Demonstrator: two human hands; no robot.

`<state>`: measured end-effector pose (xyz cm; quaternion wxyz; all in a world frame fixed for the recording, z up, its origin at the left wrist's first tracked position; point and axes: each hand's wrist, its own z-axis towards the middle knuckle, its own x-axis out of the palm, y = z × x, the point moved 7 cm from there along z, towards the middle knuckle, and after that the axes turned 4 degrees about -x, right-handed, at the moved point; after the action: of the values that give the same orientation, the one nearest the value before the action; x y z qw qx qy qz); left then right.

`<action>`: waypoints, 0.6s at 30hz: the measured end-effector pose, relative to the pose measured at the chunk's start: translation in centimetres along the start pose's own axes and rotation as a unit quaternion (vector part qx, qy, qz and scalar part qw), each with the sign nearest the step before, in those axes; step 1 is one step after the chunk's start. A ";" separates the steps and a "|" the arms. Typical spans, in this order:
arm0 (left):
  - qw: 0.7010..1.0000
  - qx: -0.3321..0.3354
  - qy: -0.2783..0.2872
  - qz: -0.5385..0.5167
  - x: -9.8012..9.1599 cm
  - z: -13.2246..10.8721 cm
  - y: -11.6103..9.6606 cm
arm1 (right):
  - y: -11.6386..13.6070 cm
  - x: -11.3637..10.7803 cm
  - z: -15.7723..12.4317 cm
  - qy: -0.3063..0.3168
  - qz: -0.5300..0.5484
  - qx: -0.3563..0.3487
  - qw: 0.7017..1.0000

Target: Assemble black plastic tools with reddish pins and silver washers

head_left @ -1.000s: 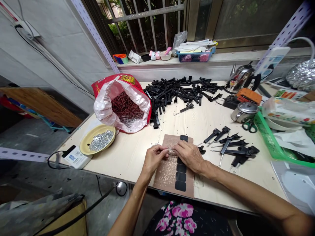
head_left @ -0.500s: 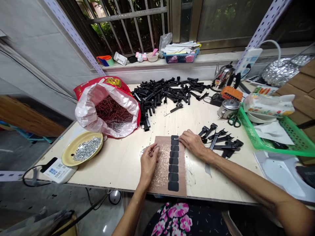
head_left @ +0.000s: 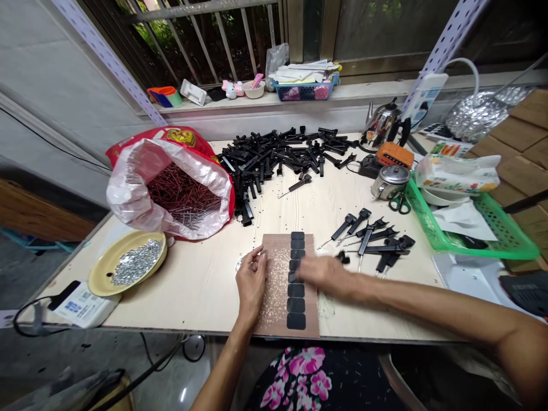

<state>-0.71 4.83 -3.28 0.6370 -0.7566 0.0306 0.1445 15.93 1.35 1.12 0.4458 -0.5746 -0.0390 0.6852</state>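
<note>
Several black pads (head_left: 295,306) run 12 to 6 o'clock, right hand (head_left: 327,276) nearer at 3, left hand (head_left: 251,282) at 9; cannot tell whether either's fingers are together.

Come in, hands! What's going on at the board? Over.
Right hand blurred at the black squares, grip unclear. Left hand at brown board's left edge. Black-handled tools nearby, off the board.

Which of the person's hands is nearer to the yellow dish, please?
Left. The left hand is at the left edge of the brown board, to the right of the yellow dish; the right hand is farther right, at the black squares.
</note>
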 end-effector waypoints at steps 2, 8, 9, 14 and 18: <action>1.000 -0.002 -0.001 -0.003 0.0 0.0 0.1 | -1.3 0.8 -0.4 0.016 0.147 0.086 0.985; 1.000 0.000 -0.001 -0.005 0.1 0.1 0.3 | 1.0 0.5 -0.8 0.032 0.450 0.077 0.889; 1.000 0.001 -0.002 -0.003 0.1 0.1 0.2 | 0.8 0.5 -0.9 0.039 0.465 0.094 0.880; 1.000 0.004 -0.011 0.016 -0.4 0.0 -0.1 | -3.9 1.3 -2.7 0.095 0.459 0.147 0.871; 1.000 0.016 -0.023 0.009 -1.1 0.4 0.1 | -9.8 2.0 -4.7 0.170 0.387 0.146 0.894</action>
<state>-1.87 5.00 -3.15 0.6482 -0.7426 0.0249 0.1666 25.51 6.37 3.61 0.2237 -0.5807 0.3636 0.6932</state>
